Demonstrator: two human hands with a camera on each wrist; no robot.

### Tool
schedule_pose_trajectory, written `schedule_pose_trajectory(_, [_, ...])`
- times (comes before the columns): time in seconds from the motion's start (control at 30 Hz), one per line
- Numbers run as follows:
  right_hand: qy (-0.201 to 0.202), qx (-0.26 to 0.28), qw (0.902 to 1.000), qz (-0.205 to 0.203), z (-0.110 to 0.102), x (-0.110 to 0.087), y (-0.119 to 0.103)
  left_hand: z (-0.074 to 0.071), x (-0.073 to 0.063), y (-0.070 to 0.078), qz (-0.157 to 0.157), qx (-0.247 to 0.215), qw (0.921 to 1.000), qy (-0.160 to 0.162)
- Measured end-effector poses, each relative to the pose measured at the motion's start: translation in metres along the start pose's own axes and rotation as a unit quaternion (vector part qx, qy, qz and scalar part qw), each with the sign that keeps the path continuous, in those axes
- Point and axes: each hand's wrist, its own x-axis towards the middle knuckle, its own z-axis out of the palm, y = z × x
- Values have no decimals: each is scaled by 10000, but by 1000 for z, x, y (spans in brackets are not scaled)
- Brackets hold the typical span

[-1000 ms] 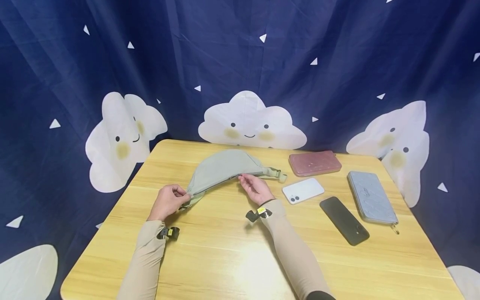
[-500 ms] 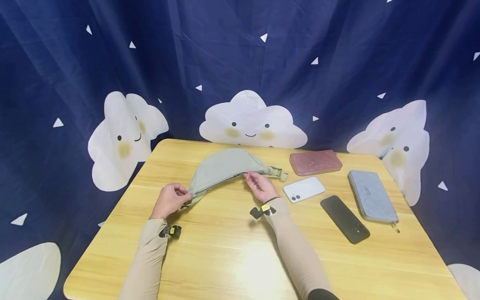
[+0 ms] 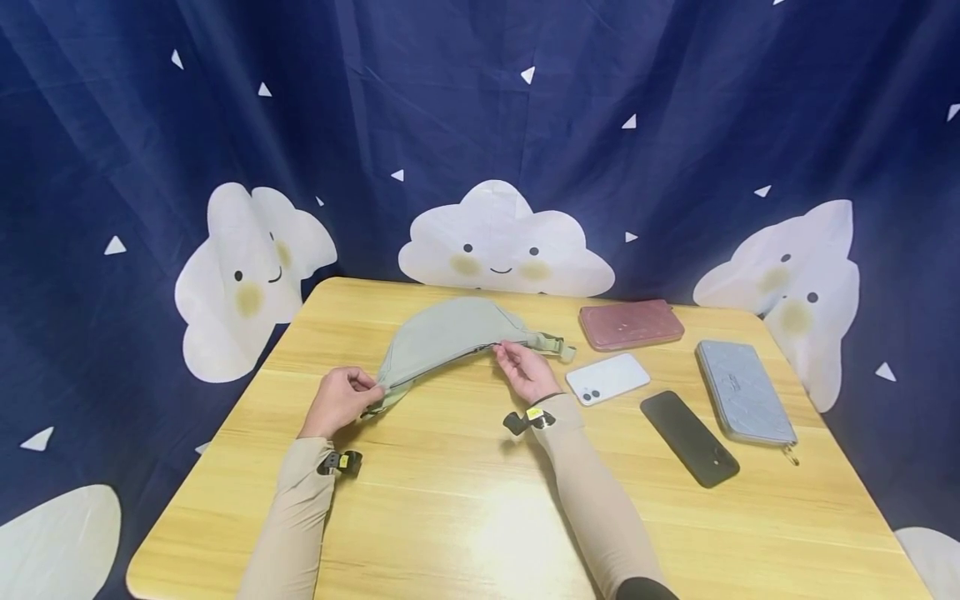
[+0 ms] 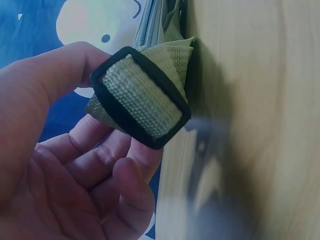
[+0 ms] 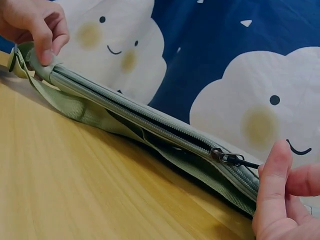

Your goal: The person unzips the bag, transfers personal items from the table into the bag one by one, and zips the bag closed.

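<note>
Head: I log the waist bag (image 3: 450, 337) lying left-right on the table (image 3: 480, 500); left hand (image 3: 339, 402) pinches its left end, right hand (image 3: 525, 371) at the zipper's right part.
Left wrist: fingers curled round the strap buckle (image 4: 141, 104).
Right wrist: fingertips (image 5: 272, 185) pinch the zipper pull (image 5: 231, 160), teeth running leftward

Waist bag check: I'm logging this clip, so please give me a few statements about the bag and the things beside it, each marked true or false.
1. The left hand holds the bag by its strap end. True.
2. The zipper is fully shut. False: it is open along most of its length.
3. The right hand pinches the zipper pull. True.
4. The white phone lies inside the bag. False: it lies on the table.
5. Two wallets lie on the table. True: one pink, one grey.
</note>
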Motion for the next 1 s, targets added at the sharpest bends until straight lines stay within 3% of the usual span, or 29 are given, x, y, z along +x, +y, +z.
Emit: schedule_pose_trajectory(1.0, [213, 192, 9993, -224, -14, 2, -14, -1, -2, 2, -18, -41, 10000, -42])
